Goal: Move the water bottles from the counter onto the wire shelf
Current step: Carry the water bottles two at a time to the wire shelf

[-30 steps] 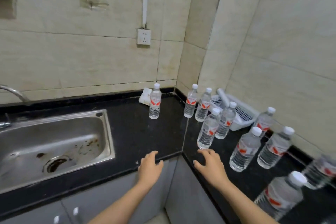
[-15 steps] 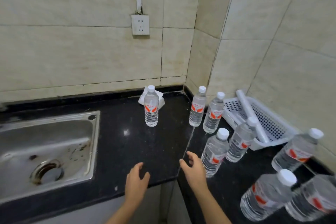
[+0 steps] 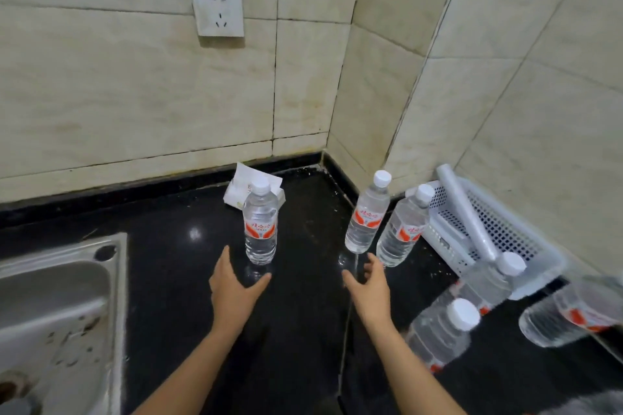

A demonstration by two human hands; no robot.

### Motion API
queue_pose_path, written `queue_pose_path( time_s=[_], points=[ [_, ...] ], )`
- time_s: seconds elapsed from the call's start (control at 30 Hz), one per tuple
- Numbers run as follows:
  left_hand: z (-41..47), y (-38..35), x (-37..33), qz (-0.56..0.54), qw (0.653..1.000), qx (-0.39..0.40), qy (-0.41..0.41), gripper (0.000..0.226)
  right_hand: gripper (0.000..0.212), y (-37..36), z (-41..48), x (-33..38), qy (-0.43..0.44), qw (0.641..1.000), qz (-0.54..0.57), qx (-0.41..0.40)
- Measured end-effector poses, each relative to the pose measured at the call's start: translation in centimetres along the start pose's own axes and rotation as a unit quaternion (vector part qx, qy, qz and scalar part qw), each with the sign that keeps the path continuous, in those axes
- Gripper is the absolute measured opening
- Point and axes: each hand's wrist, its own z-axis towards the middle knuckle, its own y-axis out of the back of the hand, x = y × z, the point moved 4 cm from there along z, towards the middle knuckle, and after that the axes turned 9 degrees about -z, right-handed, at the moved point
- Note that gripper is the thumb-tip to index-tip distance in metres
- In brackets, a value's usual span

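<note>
Here both hands hover empty, fingers spread: left hand (image 3: pixel 236 286) just before the lone bottle (image 3: pixel 260 222), right hand (image 3: pixel 369 286) to its right.

Tiled kitchen: sink (image 3: pixel 60 296), black counter (image 3: pixel 175 212).

— What sits on the black counter (image 3: pixel 303 330)?
— A steel sink (image 3: pixel 116 296) set in at left, upright water bottles (image 3: pixel 260 226) middle and right, a white tissue pack (image 3: pixel 242 189) far back, a white plastic basket (image 3: pixel 512 229) far right
</note>
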Motion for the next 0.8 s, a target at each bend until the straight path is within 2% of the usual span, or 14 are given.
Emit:
queue_pose_path(
  time_s=[0.1, 0.23, 0.47, 0.6, 0.7, 0.8],
  points=[
    [4.0, -0.7, -0.4, -0.028, 0.998, 0.05, -0.012, 0.107, 0.054, 0.0, 3.4, 2.1, 0.006, 0.998, 0.012, -0.057],
    [7.6, -2.0, -0.3, -0.085, 0.99, 0.114, -0.016, 0.114, 0.058, 1.0, 7.5, 3.0, -0.036, 0.994, 0.038, -0.092],
    [10.1, -4.0, -0.6, -0.156, 0.978, 0.139, -0.015, 0.112, 0.07, 0.1, 11.2, 3.0, -0.052, 0.991, 0.036, -0.119],
    [11.1, -4.2, -0.2, -0.12, 0.983, 0.135, -0.005, 0.096, 0.08, -0.6, 13.0, 2.8, -0.053, 0.988, 0.086, -0.121],
    [11.5, -4.1, 0.0, -0.089, 0.986, 0.141, 0.004, 0.087, 0.072, -1.1, 13.8, 2.7, -0.055, 0.984, 0.116, -0.123],
    [11.8, -4.2, -0.3, -0.077, 0.987, 0.144, 0.007, 0.086, 0.071, -1.1, 13.6, 2.7, -0.051, 0.987, 0.091, -0.124]
  ],
)
